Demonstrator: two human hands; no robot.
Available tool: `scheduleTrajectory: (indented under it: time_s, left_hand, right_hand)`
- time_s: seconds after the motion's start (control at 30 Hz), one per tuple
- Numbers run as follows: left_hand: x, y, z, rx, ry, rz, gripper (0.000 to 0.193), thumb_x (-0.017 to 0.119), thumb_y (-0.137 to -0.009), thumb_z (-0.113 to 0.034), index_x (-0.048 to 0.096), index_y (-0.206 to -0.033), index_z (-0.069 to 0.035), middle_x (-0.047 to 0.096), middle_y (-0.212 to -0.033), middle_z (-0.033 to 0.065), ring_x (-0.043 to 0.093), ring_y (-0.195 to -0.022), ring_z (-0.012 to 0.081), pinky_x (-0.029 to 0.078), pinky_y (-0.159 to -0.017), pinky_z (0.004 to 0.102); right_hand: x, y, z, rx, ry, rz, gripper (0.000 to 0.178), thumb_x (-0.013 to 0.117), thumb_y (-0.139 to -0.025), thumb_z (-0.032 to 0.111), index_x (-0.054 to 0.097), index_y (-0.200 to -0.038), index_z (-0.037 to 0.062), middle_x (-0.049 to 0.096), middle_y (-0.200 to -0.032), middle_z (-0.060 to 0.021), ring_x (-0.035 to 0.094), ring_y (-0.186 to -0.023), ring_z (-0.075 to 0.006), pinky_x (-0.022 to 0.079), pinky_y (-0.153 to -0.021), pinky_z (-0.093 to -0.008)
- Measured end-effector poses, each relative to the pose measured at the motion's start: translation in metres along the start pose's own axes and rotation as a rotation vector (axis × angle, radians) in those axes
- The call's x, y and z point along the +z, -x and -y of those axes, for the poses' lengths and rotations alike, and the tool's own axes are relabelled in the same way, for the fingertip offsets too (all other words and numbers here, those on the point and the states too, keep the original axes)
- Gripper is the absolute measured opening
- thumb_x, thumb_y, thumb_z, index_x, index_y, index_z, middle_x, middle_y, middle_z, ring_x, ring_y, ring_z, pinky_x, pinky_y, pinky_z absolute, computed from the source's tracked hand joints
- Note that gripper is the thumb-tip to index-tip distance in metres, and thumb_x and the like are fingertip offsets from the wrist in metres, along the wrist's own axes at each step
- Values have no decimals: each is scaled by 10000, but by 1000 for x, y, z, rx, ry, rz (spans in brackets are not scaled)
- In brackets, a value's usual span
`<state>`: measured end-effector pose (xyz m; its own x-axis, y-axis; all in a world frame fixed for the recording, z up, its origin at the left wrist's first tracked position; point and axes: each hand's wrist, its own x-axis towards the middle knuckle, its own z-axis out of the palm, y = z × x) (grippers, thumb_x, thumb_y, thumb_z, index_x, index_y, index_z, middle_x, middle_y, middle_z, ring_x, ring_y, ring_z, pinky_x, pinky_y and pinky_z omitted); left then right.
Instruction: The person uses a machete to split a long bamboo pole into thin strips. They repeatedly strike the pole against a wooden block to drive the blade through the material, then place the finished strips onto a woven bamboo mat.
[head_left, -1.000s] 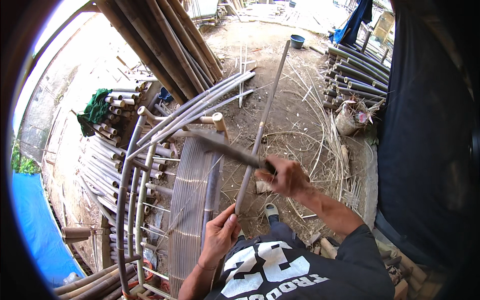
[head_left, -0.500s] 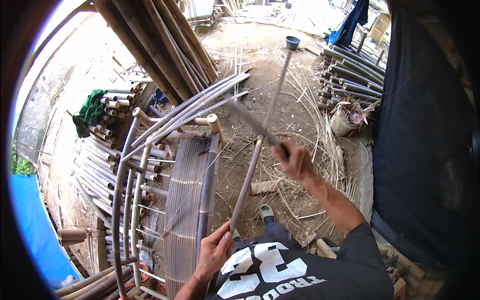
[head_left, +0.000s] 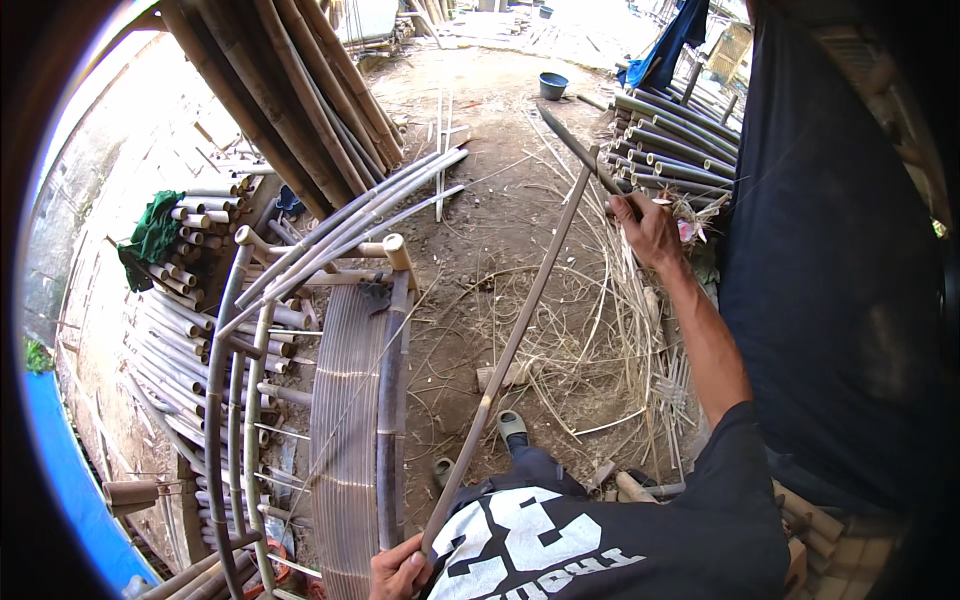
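My left hand, low in the picture, is closed round the near end of a long bamboo strip. The strip slants away from me, up and to the right. Out at its far end, my right hand grips a long-bladed knife by the handle. The dark blade crosses the strip near its tip, pointing up and left; whether it touches the strip I cannot tell. My right arm is stretched forward. Left of the strip stands a bamboo bench with a slatted seat, and several split bamboo lengths rest across its end.
Thin bamboo shavings litter the dirt floor. Cut bamboo poles are stacked at the left and the far right. Tall poles lean at the back left. A dark bucket stands far off; a black sheet hangs at right.
My right hand with the knife has moved up and right, out to the strip's far end. My left hand, still on the strip, sits lower and farther left.
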<state>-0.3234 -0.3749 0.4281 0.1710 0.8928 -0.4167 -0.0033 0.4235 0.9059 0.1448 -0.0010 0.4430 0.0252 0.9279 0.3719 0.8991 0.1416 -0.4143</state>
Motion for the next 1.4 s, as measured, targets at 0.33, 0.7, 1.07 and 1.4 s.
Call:
scheduleTrajectory:
  time_s: [0.33,0.7,1.07,1.4]
  left_hand:
    - [-17,-16,38,-139,350,79,455,484,-1000,-284,526,-1269,80,471,-563,44,444,-463,111,369,-433,269]
    - [34,-158,-58,-74,572,173,458,445,-1038,-285,377,-1458,-117,404,-650,-25,350,-440,42,283,-377,187]
    - [37,-100,-42,-84,364,189,470,464,-1033,-250,400,-1443,-28,374,-642,-36,318,-476,37,283,-394,187]
    - [6,-47,-13,-173,287,124,424,457,-1032,-198,451,-1389,30,438,-619,-11,380,-461,49,306,-384,205]
  right_hand:
    - [-37,-18,2,195,-43,-140,755,403,-889,737,651,-792,30,634,-644,-149,665,-662,-288,475,-572,-420]
    - [86,157,175,-568,-182,35,570,473,-904,668,508,-743,122,479,-536,-5,507,-416,-162,458,-360,-343]
    - [72,102,124,-403,-70,20,598,311,-957,657,470,-747,120,409,-516,35,385,-376,-66,367,-269,-304]
    - [44,55,70,-164,32,147,665,319,-904,749,521,-786,126,459,-499,14,459,-387,-100,384,-308,-323]
